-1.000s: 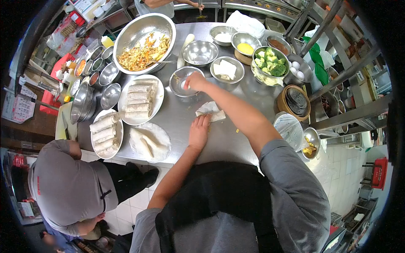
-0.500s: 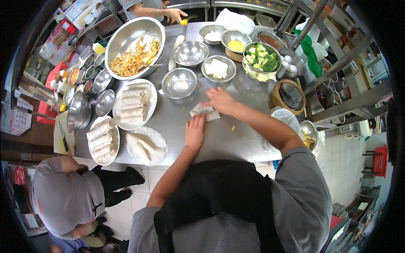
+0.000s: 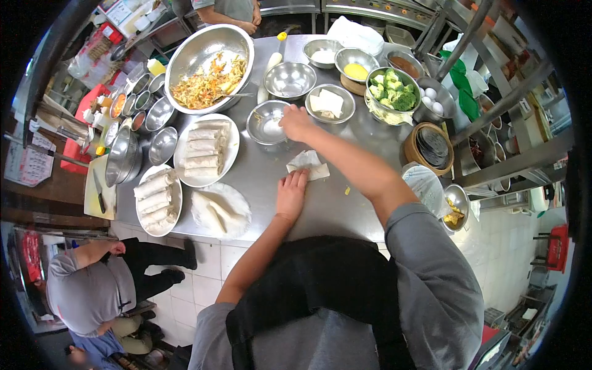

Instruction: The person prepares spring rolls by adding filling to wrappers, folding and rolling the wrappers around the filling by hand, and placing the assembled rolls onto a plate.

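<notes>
My left hand (image 3: pixel 292 191) presses on the left end of a partly rolled wrapper (image 3: pixel 313 166), which lies on the steel table with a flap at its far side. My right hand (image 3: pixel 297 123) is at the right rim of a small steel bowl (image 3: pixel 264 126), fingers bunched; whether they hold anything is too small to tell. Left of my hands, finished rolls lie on an oval plate (image 3: pixel 230 150) and on a second plate (image 3: pixel 174 223). A stack of flat wrappers (image 3: pixel 237 206), partly folded over, rests near the table's front edge.
A large bowl of shredded filling (image 3: pixel 213 86) stands at the back left. Bowls of white blocks (image 3: pixel 327 103), yellow liquid (image 3: pixel 356 71) and broccoli (image 3: pixel 392 91) stand at the back right. A knife (image 3: pixel 98 188) lies on a board. Other people stand left and beyond the table.
My right hand has moved from the wrapper back to the small bowl's rim. My left hand stays on the wrapper. The person at the left has shifted, and the one across has drawn a hand back.
</notes>
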The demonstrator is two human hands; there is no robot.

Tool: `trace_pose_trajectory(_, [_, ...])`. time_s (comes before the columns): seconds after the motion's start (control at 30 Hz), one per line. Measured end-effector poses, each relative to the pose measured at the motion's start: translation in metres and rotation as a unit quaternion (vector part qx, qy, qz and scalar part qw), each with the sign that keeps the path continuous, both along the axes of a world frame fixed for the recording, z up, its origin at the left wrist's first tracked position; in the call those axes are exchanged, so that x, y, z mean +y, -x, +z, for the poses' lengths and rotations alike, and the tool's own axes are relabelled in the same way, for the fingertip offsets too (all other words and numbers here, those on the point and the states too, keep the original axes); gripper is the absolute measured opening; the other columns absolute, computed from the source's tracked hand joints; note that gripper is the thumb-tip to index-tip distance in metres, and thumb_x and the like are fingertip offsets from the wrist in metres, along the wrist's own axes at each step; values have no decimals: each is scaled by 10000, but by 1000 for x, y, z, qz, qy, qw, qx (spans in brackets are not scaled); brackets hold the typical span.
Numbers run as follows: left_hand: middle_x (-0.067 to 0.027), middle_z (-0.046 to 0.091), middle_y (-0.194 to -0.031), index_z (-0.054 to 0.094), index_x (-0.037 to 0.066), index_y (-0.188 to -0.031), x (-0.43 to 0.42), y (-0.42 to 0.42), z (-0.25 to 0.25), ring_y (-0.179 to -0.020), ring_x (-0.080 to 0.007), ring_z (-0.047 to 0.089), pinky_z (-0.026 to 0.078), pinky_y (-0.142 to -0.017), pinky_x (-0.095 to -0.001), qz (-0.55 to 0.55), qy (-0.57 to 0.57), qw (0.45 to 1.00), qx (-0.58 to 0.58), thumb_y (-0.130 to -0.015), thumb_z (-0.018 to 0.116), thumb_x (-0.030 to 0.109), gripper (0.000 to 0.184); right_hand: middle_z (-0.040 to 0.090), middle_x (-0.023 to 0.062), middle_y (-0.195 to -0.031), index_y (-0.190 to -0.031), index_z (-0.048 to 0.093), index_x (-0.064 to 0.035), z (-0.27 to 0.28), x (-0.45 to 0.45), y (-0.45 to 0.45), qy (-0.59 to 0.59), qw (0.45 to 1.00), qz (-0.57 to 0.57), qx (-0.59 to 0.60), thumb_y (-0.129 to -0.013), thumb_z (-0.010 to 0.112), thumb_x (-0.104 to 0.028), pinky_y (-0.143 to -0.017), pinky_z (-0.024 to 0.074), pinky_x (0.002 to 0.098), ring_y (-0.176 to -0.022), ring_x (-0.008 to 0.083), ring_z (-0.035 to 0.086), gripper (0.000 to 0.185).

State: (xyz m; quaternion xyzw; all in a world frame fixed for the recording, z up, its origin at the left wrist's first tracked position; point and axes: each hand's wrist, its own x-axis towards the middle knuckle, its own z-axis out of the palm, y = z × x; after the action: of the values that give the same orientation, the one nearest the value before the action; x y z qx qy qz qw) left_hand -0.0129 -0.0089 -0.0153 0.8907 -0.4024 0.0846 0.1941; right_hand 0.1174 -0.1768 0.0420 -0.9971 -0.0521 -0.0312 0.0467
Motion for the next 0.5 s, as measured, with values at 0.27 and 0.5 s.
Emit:
trace_pose_trajectory(0.27, [-54, 618, -1243, 552, 110, -1315, -2, 4, -1, -1157, -234, 570, 422, -940, -401, 3, 11, 1000, -19, -898, 525, 112, 418, 730, 132, -1040, -900, 812, -173, 6, -26, -18, -531, 833, -74, 139, -813, 551, -32, -889, 515, 383, -1021, 280, 668, 309])
trace_pose_trajectory(0.5, [-42, 598, -1265, 533, 111, -1332, -1, 1, -4, -1208, -219, 551, 406, -965, -395, 1, 3, 1000, 1, -894, 518, 124, 439, 656, 109, -1042, -1132, 757, -317, 10, -72, 126, -115, 976, 112, 149, -943, 543, -115, -916, 461, 417, -1013, 275, 601, 350])
